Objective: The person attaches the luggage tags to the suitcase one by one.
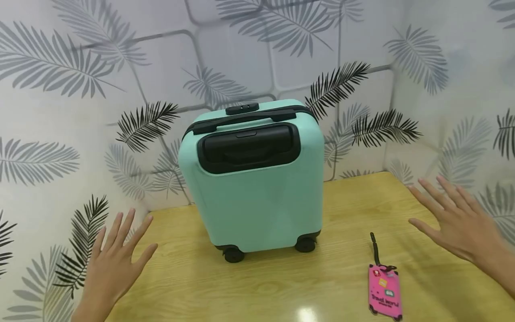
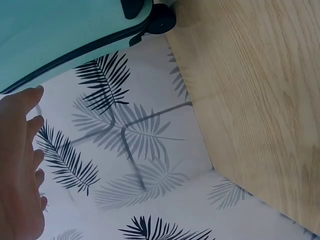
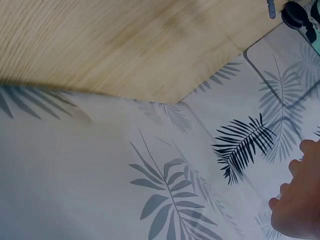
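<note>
A mint-green suitcase (image 1: 265,201) with a black carry handle and a recessed black pull-handle panel stands upright on small black wheels. To its left, apart from it, my left hand (image 1: 114,264) is raised with fingers spread, holding nothing. My right hand (image 1: 462,219) hovers at the right, fingers also spread, above and right of a pink luggage tag (image 1: 384,290) with a black strap (image 1: 376,252). The tag lies flat on the table and reads "Travel World". In the left wrist view, part of the suitcase (image 2: 65,30) shows above my left hand (image 2: 17,165).
The wooden table (image 1: 249,290) meets walls at the back and sides, covered in grey and black leaf-patterned paper (image 1: 157,67). The suitcase stands near the back wall. A bright reflection shows on the table near the front.
</note>
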{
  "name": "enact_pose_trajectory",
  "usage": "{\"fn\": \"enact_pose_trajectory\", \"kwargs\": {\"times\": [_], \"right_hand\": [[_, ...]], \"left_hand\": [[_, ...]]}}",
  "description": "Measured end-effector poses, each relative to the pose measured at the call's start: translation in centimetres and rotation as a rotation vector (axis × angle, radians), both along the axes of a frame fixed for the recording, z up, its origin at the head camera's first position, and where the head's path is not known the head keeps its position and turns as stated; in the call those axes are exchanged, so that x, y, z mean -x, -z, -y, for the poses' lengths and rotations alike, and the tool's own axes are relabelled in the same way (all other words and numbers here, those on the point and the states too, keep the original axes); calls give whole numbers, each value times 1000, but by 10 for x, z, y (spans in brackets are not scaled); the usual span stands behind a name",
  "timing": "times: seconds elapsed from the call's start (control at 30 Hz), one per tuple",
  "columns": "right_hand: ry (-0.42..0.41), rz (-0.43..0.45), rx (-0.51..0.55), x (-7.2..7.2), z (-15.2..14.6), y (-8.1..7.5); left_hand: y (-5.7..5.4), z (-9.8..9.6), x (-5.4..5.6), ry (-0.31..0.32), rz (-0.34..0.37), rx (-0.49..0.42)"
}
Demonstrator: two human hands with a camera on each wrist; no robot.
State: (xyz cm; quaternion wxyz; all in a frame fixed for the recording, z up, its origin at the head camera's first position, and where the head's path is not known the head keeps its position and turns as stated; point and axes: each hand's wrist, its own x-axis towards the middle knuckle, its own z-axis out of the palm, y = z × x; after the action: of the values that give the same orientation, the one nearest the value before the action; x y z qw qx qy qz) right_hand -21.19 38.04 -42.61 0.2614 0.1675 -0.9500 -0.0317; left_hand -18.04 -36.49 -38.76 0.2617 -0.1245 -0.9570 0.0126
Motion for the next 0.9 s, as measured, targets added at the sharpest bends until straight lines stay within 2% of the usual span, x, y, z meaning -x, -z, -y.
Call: {"fn": "enact_pose_trajectory", "kwargs": {"times": [0.1, 0.23, 0.3, 0.37, 0.47, 0.53, 0.63, 0.77, 0.9], "right_hand": [[24, 53, 56, 0, 1, -2], [53, 127, 202, -2, 3, -4], [42, 165, 305, -3, 4, -4], [1, 209, 438, -6, 5, -3], [-85, 336, 658, -11, 7, -2], [-146, 452, 818, -15, 8, -1], [-180, 589, 945, -21, 8, 4], [-190, 653, 996, -23, 7, 14], [-247, 712, 1163, -21, 4, 26]], "left_hand": [[-2, 0, -2, 15, 85, -117], [-9, -3, -3, 98, 259, -431], [-14, -4, -4, 133, 353, -590], [-19, -5, -5, 138, 443, -710], [-25, -6, -9, 154, 549, -864], [-27, -7, -11, 188, 583, -949], [-26, -9, -13, 307, 597, -1056], [-25, -12, -8, 476, 621, -1190], [-28, -16, -4, 536, 673, -1270]]}}
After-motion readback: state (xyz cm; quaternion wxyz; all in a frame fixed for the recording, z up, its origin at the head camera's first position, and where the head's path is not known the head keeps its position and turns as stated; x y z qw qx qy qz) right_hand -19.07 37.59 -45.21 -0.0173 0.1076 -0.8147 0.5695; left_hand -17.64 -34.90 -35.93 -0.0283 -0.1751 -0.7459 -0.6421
